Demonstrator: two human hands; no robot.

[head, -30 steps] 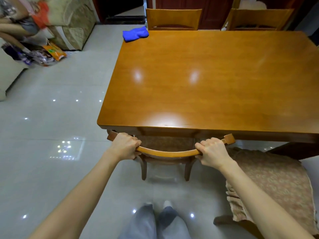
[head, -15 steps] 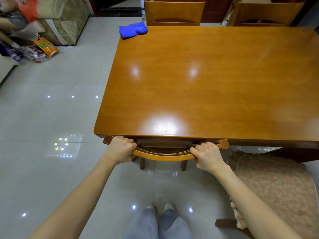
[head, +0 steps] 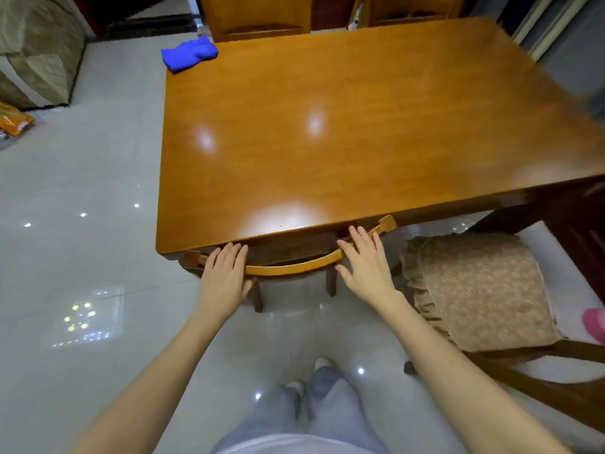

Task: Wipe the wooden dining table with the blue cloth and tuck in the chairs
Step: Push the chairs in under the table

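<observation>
Chair point(head: 291, 265), tucked under counter point(head: 360, 126) near edge.
Top rail runs along that edge; left grip point(head: 222, 276) and right grip point(head: 365, 263) flat on it, fingers straight, holding nothing. Cloth point(head: 189, 54) bunched at far-left corner.

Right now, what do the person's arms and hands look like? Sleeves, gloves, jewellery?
No sleeve shows on the left forearm or the right forearm; both are bare to the frame edge. The left hand and right hand wear no gloves, and no watch, ring or bracelet is visible. Below them show grey trousers and a pale top.
</observation>
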